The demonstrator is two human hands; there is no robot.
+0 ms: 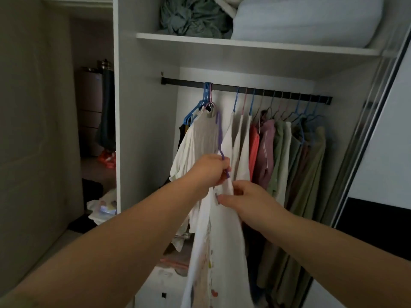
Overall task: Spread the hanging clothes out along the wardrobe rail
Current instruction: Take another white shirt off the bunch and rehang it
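A black rail point(224, 87) runs across the wardrobe. At its left part several blue and pink hangers point(208, 91) are bunched together with white and beige tops point(201, 138). Further right, several hangers are spaced out, carrying white, orange, mauve and olive clothes point(273, 152). My left hand point(210, 168) grips the lower end of a purple hanger point(219, 130) whose hook sits in the bunch. My right hand point(242, 200) pinches the white garment point(219, 241) that hangs from that hanger, just below my left hand.
A white shelf point(255, 44) above the rail holds green fabric point(193, 16) and a folded pale duvet point(307, 18). A sliding door frame point(364, 134) stands at the right. Drawers point(164, 285) sit below the clothes. Clutter lies on the floor at the left point(102, 210).
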